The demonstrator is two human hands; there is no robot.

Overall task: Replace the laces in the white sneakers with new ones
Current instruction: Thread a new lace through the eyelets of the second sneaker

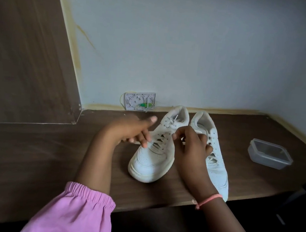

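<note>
Two white sneakers [152, 158] on wooden table [52, 153], side by side, toes toward person, both laced. Left hand [128, 130] on left sneaker's laces [162, 138], fingers loosely curled, grip unclear. Right hand [192, 147] pinches lace between sneakers. One clear plastic container [270, 154] lidded, right of sneakers, contents indistinct. One wall socket plate [139, 101] behind.

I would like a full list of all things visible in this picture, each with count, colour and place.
sneakers: two, white, side by side on the desk, toes toward the person.
lace: white, threaded in the left-side sneaker.
container: one, clear plastic with lid, right on the desk.
wall box: one, white, open, at the wall behind.
desk: one, dark brown wood.
left hand: beside the laces.
right hand: fingers pinch the lace.
</note>
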